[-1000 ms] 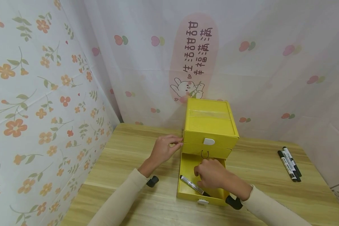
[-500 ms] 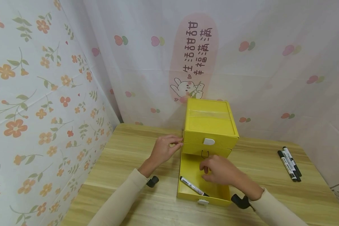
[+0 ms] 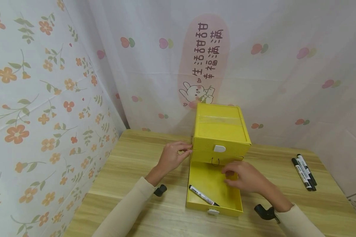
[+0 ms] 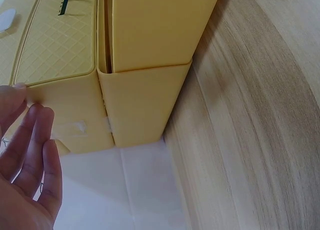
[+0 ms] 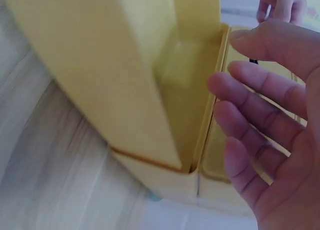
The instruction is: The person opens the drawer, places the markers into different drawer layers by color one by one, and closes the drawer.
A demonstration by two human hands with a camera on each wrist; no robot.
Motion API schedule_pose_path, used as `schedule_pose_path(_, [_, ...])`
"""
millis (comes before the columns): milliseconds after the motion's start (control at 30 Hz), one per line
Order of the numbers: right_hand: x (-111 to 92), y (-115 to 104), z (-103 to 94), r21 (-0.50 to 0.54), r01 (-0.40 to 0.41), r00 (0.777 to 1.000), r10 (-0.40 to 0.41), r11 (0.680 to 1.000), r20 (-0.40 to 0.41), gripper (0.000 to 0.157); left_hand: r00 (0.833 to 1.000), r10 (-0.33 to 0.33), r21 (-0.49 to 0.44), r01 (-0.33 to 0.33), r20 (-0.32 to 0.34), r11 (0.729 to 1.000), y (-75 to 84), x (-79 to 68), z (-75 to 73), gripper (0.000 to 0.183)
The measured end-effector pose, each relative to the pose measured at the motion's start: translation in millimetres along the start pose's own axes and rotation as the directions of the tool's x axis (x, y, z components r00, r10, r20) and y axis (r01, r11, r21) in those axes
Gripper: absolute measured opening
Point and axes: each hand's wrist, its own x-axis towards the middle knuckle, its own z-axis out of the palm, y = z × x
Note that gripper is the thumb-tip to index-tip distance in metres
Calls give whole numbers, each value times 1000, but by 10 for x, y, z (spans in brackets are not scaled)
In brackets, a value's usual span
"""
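Open drawer: The yellow bottom drawer (image 3: 206,177) is standing pulled out toward me on the table, its floor showing below the two closed drawers.
Marker inside: One white marker (image 3: 203,195) is lying aslant in it, running from near the left wall to near the front wall; nothing is gripping it.
Right hand: My right hand (image 3: 244,176) is hovering over the drawer's right side, fingers loosely bent, thumb standing apart, holding nothing that I can see.
Left hand: My left hand (image 3: 173,156) is touching the cabinet's left side near its front edge, fingers fairly straight, not wrapping round anything.
Handling, drawer: I am judging it light, thin-walled plastic, fairly stiff but able to flex; its white tab (image 3: 213,212) is offering the best hold for sliding.
Handling, marker: I am expecting it to be light, hard, smooth and prone to rolling; a thumb-and-finger pinch round mid-barrel is looking surest.
Cabinet: The yellow cabinet (image 3: 219,126) is standing upright, clear tape crossing its top; I am guessing it could be shifting under a firm pull unless braced.
Further out: More markers (image 3: 302,174) are lying close together on the table (image 3: 130,164), well to the right; a patterned curtain (image 3: 270,82) is hanging behind.
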Motion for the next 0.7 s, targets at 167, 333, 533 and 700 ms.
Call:
schedule_pose_path(167, [-99,57,-5,4,-3,999,3,1000,-41,17,1000,7,12,-7,-1,1000,-5,1,-2,19])
schedule_pose_path(333, [-183,120,5,24,3,996,-1,1000,-86,19,1000,0,14,0,5,1000,-1,1,-9,19])
schedule_pose_path(533, [-301,226,31,21,9,986,-5,1000,-169,22,1000,1,0,-1,3,1000,11,2,-15,19])
schedule_pose_path(700, [-381,274,44,6,-23,972,24,1000,-234,23,1000,4,0,-4,0,1000,21,1,-19,19])
